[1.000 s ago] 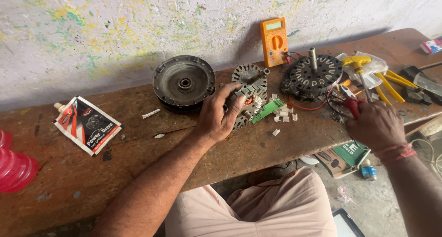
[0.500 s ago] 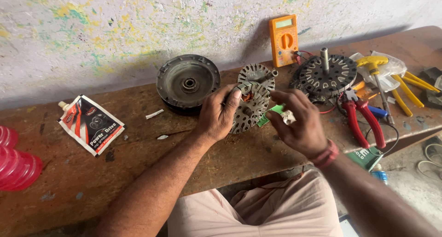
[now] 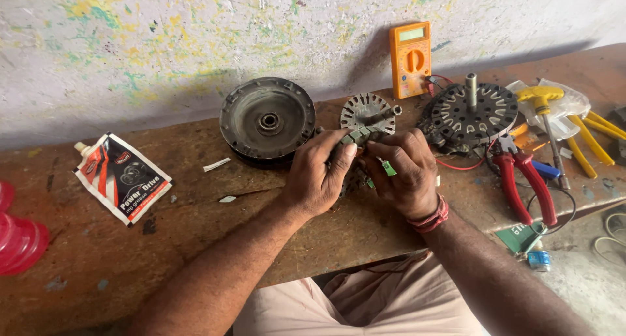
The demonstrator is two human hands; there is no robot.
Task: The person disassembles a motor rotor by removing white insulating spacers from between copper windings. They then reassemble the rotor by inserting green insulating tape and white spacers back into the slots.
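Head view looks straight down on a person seated at a worn wooden bench (image 3: 195, 244), pale trousers nearest the lens and both forearms reaching up toward the middle of it. Just past the near edge the left hand (image 3: 316, 176) and the right hand (image 3: 404, 169) meet over a small round stator (image 3: 366, 111), a grey toothed metal disc that stands tilted on edge on the bench. Each grip is narrow: the left fingers curl over the stator's lower left rim and clamp it, while the right fingers pinch at its lower right side, where a small green piece (image 3: 388, 168) shows between them. Only the stator's upper half shows above the knuckles; the rest is hidden behind the hands. A red band (image 3: 430, 220) circles the right wrist. Off to the left lies a printed sachet (image 3: 122, 177), and at the far left edge something red and ribbed (image 3: 19, 241). To the right, red-handled pliers (image 3: 525, 186) lie near a yellow-handled screwdriver (image 3: 544, 117). Farther back sit a dark round housing (image 3: 267, 122), touching the wall side of the bench, and a larger black stator with a shaft (image 3: 471, 114). Against the paint-flecked wall (image 3: 163, 42) leans an orange multimeter (image 3: 411, 59).
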